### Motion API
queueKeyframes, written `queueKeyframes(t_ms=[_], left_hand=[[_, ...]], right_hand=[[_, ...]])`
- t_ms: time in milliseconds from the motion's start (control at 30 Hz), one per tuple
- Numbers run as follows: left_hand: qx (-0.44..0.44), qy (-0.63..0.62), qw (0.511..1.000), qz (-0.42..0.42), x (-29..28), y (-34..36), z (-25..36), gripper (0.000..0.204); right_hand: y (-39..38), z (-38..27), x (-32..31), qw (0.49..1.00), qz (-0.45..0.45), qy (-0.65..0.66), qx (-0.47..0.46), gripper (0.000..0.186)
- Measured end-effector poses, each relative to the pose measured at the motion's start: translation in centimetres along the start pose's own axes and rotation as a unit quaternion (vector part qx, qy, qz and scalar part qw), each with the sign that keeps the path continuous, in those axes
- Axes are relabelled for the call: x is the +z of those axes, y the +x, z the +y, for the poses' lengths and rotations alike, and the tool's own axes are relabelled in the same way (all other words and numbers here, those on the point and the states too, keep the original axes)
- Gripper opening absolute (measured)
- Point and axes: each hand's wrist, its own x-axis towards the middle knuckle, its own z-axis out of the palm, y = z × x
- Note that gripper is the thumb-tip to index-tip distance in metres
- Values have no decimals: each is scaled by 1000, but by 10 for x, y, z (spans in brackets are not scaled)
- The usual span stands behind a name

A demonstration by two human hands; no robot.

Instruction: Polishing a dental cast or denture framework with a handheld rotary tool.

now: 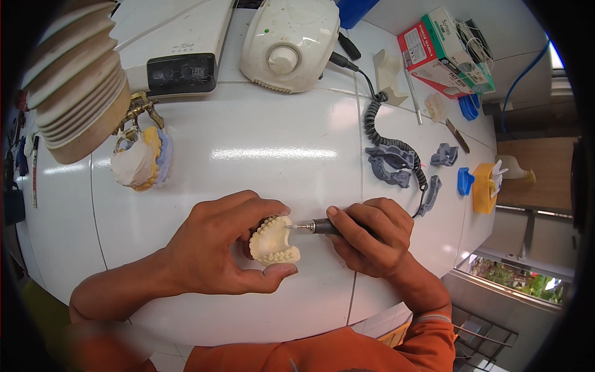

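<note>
A cream plaster dental cast (270,242) with a row of teeth along its curved edge is gripped between the thumb and fingers of my left hand (218,242). My right hand (376,239) closes round a dark rotary handpiece (323,227), held much like a pen. Its thin metal bit points left and meets the right edge of the cast, or lies very close to it. A coiled black cord (385,139) runs from near my right hand back to a white control unit (287,49) with a round knob.
A ribbed suction hose (83,87) hangs at the upper left beside an articulator with mounted casts (145,158). Grey moulded pieces (390,166) lie on the white tiled table right of centre. Stacked boxes (446,53), a knife (458,135) and a yellow basket (484,188) are farther right.
</note>
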Motion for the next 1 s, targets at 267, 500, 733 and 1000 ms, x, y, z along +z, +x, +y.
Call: queueKeyframes(t_ms=[267,500,733,1000], left_hand=[[1,0,1000,-3,0,0,-1,71],[6,-13,1000,0,0,1,-1,71],[20,-9,1000,-5,1,1,-3,70],[20,-20,1000,1,0,-1,-3,68]], right_hand=[[0,-1,-1,1000,-10,12,-14,52],[0,0,1,1000,2,11,-6,54],[1,1,0,1000,6,7,-2,54],[0,0,0,1000,6,8,-7,53]])
